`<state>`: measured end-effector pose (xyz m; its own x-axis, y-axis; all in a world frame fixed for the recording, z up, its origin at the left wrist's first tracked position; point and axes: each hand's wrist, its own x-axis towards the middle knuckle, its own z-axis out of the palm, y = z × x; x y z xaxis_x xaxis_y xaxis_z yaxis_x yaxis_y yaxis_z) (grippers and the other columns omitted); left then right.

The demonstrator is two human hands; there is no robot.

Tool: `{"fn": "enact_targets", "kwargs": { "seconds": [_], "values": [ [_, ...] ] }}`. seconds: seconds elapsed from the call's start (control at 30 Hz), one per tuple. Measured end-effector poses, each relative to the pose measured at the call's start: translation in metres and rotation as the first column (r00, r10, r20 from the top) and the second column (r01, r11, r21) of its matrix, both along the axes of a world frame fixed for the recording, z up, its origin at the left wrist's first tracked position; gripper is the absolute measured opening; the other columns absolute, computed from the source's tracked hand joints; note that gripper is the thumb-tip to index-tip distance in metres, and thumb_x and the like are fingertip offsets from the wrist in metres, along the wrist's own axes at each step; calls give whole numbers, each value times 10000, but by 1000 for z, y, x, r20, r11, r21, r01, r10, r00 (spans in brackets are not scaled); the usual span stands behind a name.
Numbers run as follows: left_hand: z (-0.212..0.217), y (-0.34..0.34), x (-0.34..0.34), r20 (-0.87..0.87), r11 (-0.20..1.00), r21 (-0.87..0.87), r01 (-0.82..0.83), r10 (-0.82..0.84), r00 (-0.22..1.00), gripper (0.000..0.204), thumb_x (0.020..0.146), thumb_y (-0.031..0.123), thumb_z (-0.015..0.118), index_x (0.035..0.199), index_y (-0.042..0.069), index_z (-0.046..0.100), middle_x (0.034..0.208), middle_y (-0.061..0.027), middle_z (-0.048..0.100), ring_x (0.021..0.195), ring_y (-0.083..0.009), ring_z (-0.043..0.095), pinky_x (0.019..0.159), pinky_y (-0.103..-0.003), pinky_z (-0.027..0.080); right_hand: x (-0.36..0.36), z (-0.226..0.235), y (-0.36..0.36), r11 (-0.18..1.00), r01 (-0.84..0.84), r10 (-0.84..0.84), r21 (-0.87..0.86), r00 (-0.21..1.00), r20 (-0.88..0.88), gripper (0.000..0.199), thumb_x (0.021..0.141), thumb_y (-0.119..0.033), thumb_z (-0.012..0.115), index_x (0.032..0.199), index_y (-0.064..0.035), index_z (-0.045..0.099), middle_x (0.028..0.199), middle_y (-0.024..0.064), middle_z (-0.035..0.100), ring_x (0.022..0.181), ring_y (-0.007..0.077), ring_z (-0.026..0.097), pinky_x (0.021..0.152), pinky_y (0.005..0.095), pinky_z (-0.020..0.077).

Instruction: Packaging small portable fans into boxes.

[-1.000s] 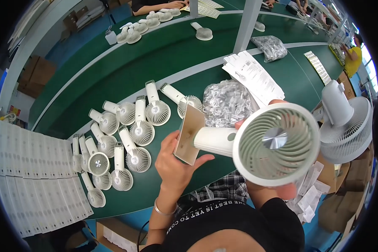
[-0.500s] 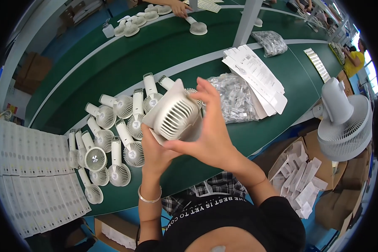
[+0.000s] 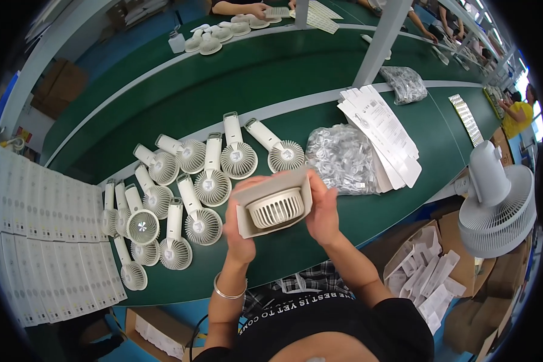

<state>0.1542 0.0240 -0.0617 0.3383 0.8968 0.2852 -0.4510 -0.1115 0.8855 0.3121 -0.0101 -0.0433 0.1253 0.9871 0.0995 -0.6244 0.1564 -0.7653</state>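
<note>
— Sitting between both hands, was it, that fan?

— Yes. The handheld fan (image 3: 276, 208) was held up over the near edge of the green desk (image 3: 356, 217), its round grille tipped toward the person and a flat cream panel (image 3: 271, 188) wrapped close over its top and left side. I could not tell whether the panel was a box flap or a sleeve.

— And its long axis?

— Running roughly left to right, slightly tilted, the right end higher. The handle was hidden, so I could not say which way it pointed.

— How did the hands stand?

— Apart, one at each end, both clamped on it. The left hand (image 3: 238, 226) gripped the lower left corner from below; the right hand (image 3: 324, 208) closed over the right edge, fingers on top. Neither was clearly nearer; the fan lay midway.

— Around it?

— Just beyond and to the left, a cluster of like fans (image 3: 187, 187) lay flat on the desk. To the right sat a clear bag of small parts (image 3: 342, 158), then white leaflets (image 3: 380, 133).
</note>
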Motion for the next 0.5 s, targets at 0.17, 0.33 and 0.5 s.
{"fn": "enact_targets", "kwargs": {
  "seconds": [0.17, 0.33, 0.5],
  "values": [
    [36, -5, 9, -82, 998, 67, -13, 19, 996, 363, 877, 180, 522, 1158, -50, 538, 1210, -180, 553, 1100, -251, 550, 988, -373, 405, 8, 9, -1, 988, 55, -99, 146, 944, 314, 260, 816, -117, 628, 1026, 5, 535, 1075, 167, 585, 1021, 273, 572, 935, 378, 440],
    [27, 5, 13, -6, 972, 193, -132, 136, 991, 216, 854, 33, 489, 979, -49, 645, 1019, -153, 646, 990, -247, 605, 967, -376, 411, 15, -3, 16, 749, 46, -393, 661, 834, 387, 137, 825, -60, 629, 940, 4, 590, 1016, 172, 626, 1005, 305, 598, 926, 432, 457],
    [28, 7, 11, 14, 933, 336, -127, 130, 991, 324, 888, 243, 516, 970, -50, 627, 1018, -177, 634, 977, -260, 603, 998, -418, 385, 13, 18, 14, 783, 46, -408, 620, 790, 457, 130, 820, -115, 639, 839, 12, 619, 965, 191, 641, 963, 345, 617, 870, 463, 484]
  ]
}}
